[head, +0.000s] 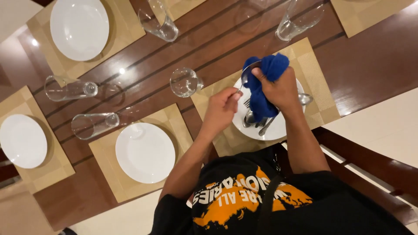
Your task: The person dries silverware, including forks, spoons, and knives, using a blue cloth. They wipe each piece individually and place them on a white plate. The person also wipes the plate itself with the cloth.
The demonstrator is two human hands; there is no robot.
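Note:
My left hand (223,105) pinches the handle of a silver spoon (248,72). The spoon's bowl points away from me and rests against a blue cloth (266,82). My right hand (281,89) grips that cloth and presses it around the spoon's bowl. Both hands hover over a white plate (278,126) on a tan placemat (315,87). Several pieces of cutlery (257,119), forks and spoons, lie on the plate under the cloth. One more spoon (305,99) sticks out to the right of my right hand.
Clear drinking glasses (185,82) (93,125) (69,89) (159,21) (298,19) stand on the dark wooden table (209,41). White plates (146,152) (79,27) (22,140) sit on other tan placemats. A wooden chair (370,169) is at my right.

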